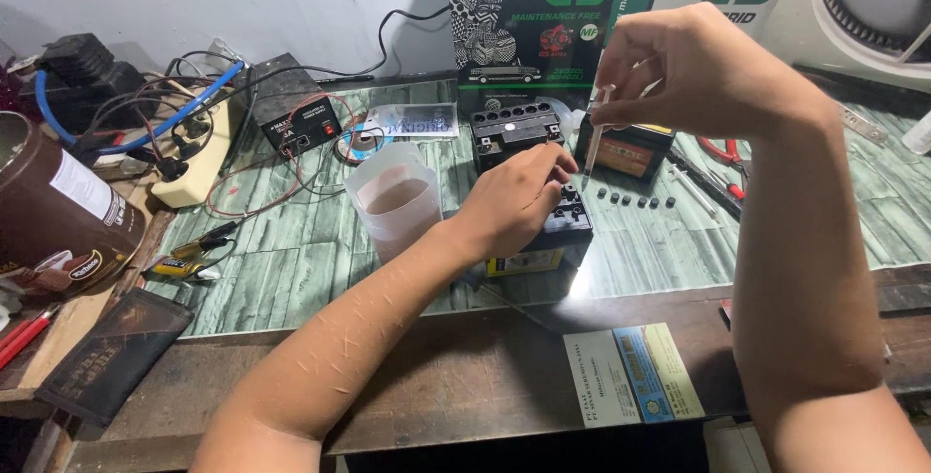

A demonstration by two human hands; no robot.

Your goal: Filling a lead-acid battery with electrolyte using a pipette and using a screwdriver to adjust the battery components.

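Note:
My left hand (514,199) rests on top of a small black battery (558,235) with a yellow label, fingers curled over its upper edge. My right hand (679,65) is raised above it and grips a thin clear syringe (593,138) held upright, its tip pointing down at the battery's open top. A row of several small black caps (635,200) lies on the green mat just right of the battery. A translucent plastic cup (393,199) with pale liquid stands to the left of the battery.
Two more black batteries (514,131) (626,151) stand behind. A black power supply (291,116) with red and black wires sits at back left beside a brown jar (58,206). Red-handled pliers (722,158) lie at right. A card (630,374) lies on the wooden front edge.

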